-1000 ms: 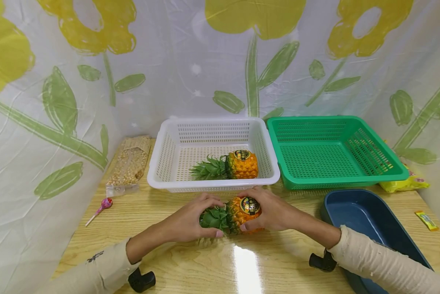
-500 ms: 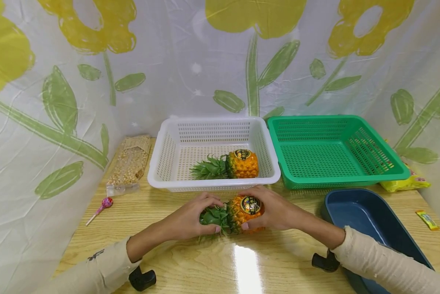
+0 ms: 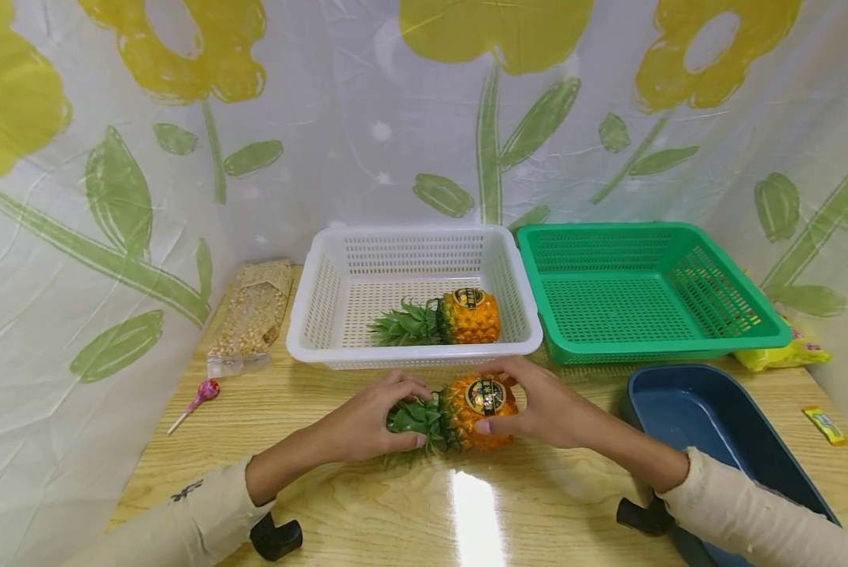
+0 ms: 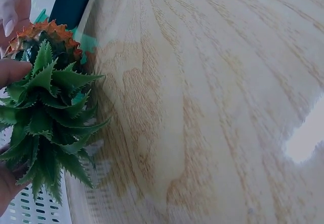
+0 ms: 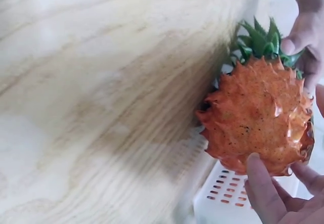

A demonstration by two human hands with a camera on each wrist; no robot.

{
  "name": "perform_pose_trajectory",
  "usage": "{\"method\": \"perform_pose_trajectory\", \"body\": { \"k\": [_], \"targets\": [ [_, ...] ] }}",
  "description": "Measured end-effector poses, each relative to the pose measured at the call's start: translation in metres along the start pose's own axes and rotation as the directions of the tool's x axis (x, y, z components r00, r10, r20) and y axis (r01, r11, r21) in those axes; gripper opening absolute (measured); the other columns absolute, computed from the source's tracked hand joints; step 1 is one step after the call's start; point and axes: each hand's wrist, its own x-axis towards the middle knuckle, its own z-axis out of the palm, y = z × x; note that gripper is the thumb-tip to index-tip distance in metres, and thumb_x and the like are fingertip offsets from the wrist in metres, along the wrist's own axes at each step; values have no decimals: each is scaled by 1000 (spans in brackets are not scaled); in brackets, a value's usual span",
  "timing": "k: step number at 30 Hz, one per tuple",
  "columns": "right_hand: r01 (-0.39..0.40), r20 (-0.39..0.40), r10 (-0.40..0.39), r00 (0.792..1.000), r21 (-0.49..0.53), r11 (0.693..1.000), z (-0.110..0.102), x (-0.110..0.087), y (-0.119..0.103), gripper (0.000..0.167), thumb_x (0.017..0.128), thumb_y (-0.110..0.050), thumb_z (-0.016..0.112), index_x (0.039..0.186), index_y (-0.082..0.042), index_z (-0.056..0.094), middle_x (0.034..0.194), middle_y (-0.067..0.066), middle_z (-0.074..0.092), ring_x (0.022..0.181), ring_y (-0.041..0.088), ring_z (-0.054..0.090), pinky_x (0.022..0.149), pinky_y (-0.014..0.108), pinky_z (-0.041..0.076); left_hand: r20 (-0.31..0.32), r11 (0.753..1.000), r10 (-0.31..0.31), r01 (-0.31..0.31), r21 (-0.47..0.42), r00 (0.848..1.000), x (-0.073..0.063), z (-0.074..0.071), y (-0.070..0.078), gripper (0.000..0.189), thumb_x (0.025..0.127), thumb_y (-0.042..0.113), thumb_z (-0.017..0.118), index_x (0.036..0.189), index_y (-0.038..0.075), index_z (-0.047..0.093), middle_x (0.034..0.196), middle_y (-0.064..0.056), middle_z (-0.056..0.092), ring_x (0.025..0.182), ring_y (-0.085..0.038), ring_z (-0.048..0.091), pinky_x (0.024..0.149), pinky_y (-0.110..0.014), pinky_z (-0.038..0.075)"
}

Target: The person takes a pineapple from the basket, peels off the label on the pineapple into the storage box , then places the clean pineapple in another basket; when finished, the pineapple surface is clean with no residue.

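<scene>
A pineapple (image 3: 475,413) lies sideways just in front of the white basket (image 3: 412,354), its leafy crown to the left and a round dark label on its orange body. My left hand (image 3: 370,417) holds the crown, thumb on the near side and fingers on the far side. Around the base end curve the thumb and fingers of my right hand (image 3: 547,405); in the right wrist view the thumb (image 5: 260,183) meets the orange skin. A second pineapple (image 3: 469,317) lies inside the white basket, its crown also to the left.
A green basket (image 3: 664,346) adjoins the white one on the right. The dark blue tray (image 3: 679,386) stands beside my right forearm. At left are a bag of kernels (image 3: 249,319) and a lollipop (image 3: 205,391); at right, a yellow packet (image 3: 764,358) and a small yellow wrapper (image 3: 823,425).
My right hand has slid a little to the right along the pineapple, baring more of its body and label. My left hand stays on the crown; the baskets have not moved.
</scene>
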Motion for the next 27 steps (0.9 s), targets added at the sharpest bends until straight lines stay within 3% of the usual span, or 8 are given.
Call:
{"method": "perform_pose_trajectory", "body": {
  "k": [13, 27],
  "targets": [
    [-15, -103, 14, 995, -4, 1000, 1, -8, 6, 48, 88, -47, 76, 123, -19, 61, 126, 3, 63, 108, 25, 63, 87, 46, 54, 13, 1000, -5, 5, -16, 1000, 0, 0, 1, 50, 86, 30, 78, 129, 13, 62, 139, -10, 53, 126, -30, 54, 105, -54, 46],
    [-47, -128, 47, 991, 7, 999, 2, -5, 6, 28, 91, -37, 75, 105, -16, 62, 119, 4, 63, 101, 24, 66, 78, 37, 56, 23, 1000, -17, 17, -22, 1000, 1, 0, -1, 50, 87, 32, 77, 130, 14, 61, 139, -7, 52, 124, -26, 55, 104, -52, 47]
  ]
}}
